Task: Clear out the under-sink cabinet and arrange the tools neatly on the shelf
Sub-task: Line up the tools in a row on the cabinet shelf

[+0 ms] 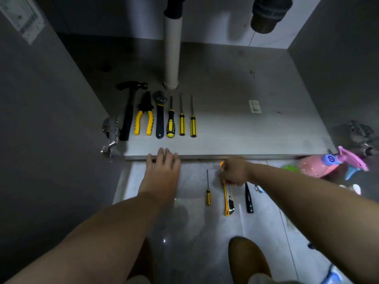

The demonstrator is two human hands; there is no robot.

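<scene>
On the cabinet shelf (235,130) a neat row lies at the left: a black hammer (129,111), yellow-handled pliers (144,117), an adjustable wrench (159,115), then three yellow-and-black screwdrivers (181,121). On the floor tiles in front lie a small thin screwdriver (208,191), a yellow utility knife (228,199) and a black tool (249,199). My left hand (162,171) rests flat with straight fingers on the shelf's front edge. My right hand (233,171) is curled over the knife's upper end and grips a small orange-tipped item that is blurred.
A white drain pipe (171,50) drops to the shelf behind the tools, a dark trap (266,15) hangs at upper right. Door hinges (110,130) sit at both cabinet sides. Pink and blue spray bottles (328,162) lie on the floor at the right. My knees show below.
</scene>
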